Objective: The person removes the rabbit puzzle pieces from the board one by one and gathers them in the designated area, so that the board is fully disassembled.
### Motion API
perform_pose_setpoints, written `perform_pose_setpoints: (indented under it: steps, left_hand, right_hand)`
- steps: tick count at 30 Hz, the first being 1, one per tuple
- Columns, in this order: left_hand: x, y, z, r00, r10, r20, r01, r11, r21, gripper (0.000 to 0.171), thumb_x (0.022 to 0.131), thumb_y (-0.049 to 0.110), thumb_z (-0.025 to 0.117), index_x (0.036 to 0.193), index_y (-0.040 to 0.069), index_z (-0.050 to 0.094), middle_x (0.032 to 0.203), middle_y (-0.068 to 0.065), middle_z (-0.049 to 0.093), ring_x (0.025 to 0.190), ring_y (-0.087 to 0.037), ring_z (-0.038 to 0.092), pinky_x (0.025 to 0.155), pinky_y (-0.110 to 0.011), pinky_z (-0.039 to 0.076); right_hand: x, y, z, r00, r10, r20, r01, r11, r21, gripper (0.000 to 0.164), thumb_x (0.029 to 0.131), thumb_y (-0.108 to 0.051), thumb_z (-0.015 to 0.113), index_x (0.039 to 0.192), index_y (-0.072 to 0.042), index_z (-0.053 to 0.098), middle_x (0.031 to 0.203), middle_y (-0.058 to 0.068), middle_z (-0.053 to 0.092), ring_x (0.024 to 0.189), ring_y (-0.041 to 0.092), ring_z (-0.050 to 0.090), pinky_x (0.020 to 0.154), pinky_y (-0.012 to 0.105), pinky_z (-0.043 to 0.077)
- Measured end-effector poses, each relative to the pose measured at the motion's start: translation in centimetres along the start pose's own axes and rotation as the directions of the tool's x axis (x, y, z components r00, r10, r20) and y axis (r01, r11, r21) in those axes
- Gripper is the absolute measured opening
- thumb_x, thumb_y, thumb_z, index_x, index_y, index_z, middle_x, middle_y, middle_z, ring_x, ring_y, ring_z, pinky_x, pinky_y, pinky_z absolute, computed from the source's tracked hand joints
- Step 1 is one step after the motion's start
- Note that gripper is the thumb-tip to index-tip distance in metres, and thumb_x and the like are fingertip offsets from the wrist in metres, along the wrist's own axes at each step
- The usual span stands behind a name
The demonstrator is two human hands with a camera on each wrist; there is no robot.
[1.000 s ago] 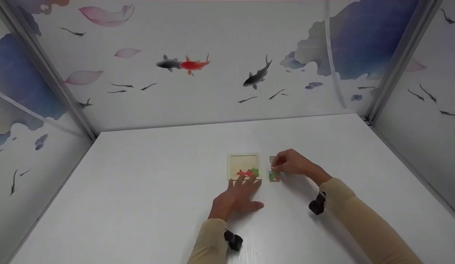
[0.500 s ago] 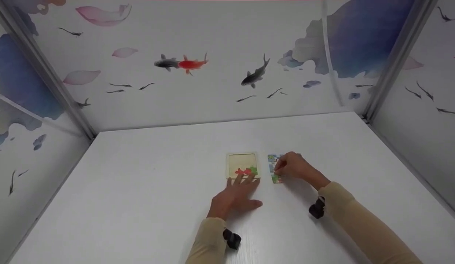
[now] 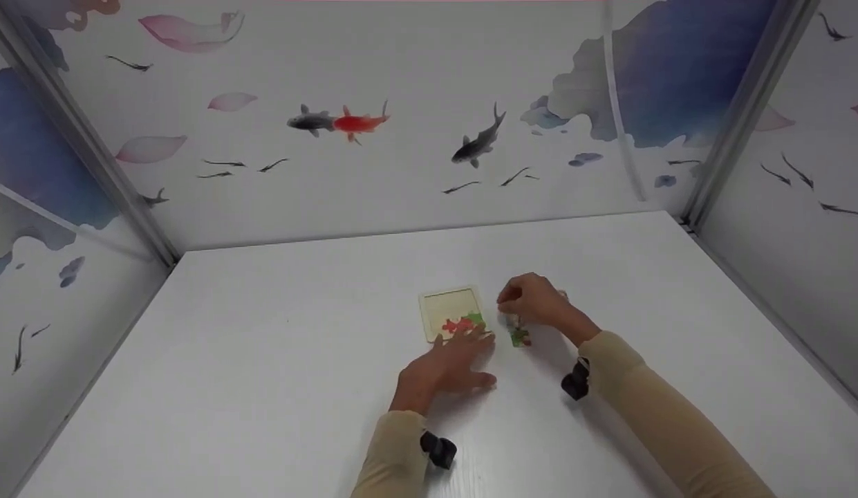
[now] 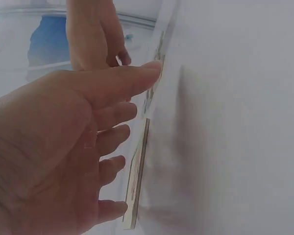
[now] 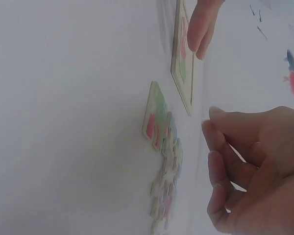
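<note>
In the head view my left hand (image 3: 446,366) lies spread, its fingertips on the near edge of a shallow wooden puzzle tray (image 3: 423,318). Red and green puzzle pieces (image 3: 459,324) sit inside the tray along its near side. My right hand (image 3: 536,299) is just right of the tray, above a group of loose puzzle pieces (image 5: 169,166), which it partly hides. In the right wrist view its thumb and index tips meet, the other fingers curl, and no piece shows between them. A green and red loose piece (image 3: 520,337) lies nearest me.
A white table (image 3: 263,360) carries everything. Painted wall panels (image 3: 401,62) with fish and petals close off the back and both sides. Black wrist cameras (image 3: 439,449) sit on both forearms.
My right hand moves from the near loose pieces up and left, toward the tray's right side. The tray has turned slightly and shifted a little left. My left hand stays at its near edge.
</note>
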State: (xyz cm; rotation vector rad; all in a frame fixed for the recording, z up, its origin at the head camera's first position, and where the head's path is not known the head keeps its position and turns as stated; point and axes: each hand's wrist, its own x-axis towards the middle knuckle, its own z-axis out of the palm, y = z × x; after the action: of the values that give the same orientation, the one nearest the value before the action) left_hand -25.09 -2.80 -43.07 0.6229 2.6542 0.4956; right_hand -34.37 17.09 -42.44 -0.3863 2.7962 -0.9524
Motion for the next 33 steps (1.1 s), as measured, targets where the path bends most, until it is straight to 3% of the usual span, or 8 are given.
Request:
perform_pose_setpoints:
  steps: [5,9,20,26,33]
  left_hand:
    - [0.5,0.2,0.4,0.999,0.037,-0.013,-0.037,0.999,0.015,0.069,0.099,0.04,0.061,0.159,0.022,0.032,0.17,0.001,0.018,0.159,-0.021,0.011,0.128,-0.053,0.009]
    - [0.6,0.1,0.6,1.0,0.021,-0.009,-0.02,1.0,0.014,0.07,0.1,0.039,0.06,0.159,0.021,0.029,0.17,0.001,0.017,0.159,-0.018,0.01,0.128,-0.051,0.006]
    - [1.1,-0.5,0.9,0.998,0.054,-0.026,-0.053,0.998,0.028,0.068,0.1,0.036,0.06,0.159,0.022,0.028,0.169,0.004,0.018,0.158,-0.014,0.012,0.128,-0.049,0.008]
    - [1.0,-0.8,1.0,0.999,0.03,-0.015,-0.03,0.999,-0.024,0.069,0.099,0.039,0.062,0.159,0.024,0.03,0.17,0.006,0.014,0.157,-0.01,0.012,0.129,-0.043,0.007]
    - [1.0,-0.7,1.1,0.999,0.046,-0.016,-0.045,0.999,0.009,0.07,0.099,0.041,0.06,0.159,0.022,0.03,0.17,0.004,0.014,0.158,-0.011,0.009,0.129,-0.044,0.006]
  right_hand:
    - [1.0,-1.0,0.7,0.997,-0.065,0.04,0.064,0.997,0.036,0.016,0.097,-0.016,0.066,0.108,-0.007,0.073,0.106,0.01,0.072,0.097,0.02,0.064,0.092,0.04,0.054]
    - [1.6,-1.6,1.2,0.993,-0.104,0.063,0.1,0.993,0.06,0.017,0.098,-0.015,0.065,0.109,-0.005,0.073,0.107,0.012,0.072,0.096,0.021,0.063,0.09,0.04,0.054]
    - [2.0,-2.8,2.9,0.988,-0.085,0.128,0.076,0.994,0.075,0.019,0.097,-0.014,0.065,0.111,-0.007,0.075,0.109,0.01,0.072,0.095,0.02,0.061,0.09,0.038,0.053]
    - [2.3,-2.9,3.3,0.98,-0.048,0.191,0.031,0.995,0.092,0.018,0.097,-0.014,0.065,0.11,-0.01,0.076,0.109,0.006,0.073,0.09,0.017,0.059,0.087,0.032,0.053]
    - [2.4,-2.8,3.3,0.975,-0.073,0.21,0.052,0.993,0.102,0.018,0.098,-0.01,0.063,0.108,-0.008,0.077,0.105,0.007,0.074,0.087,0.014,0.06,0.083,0.03,0.053]
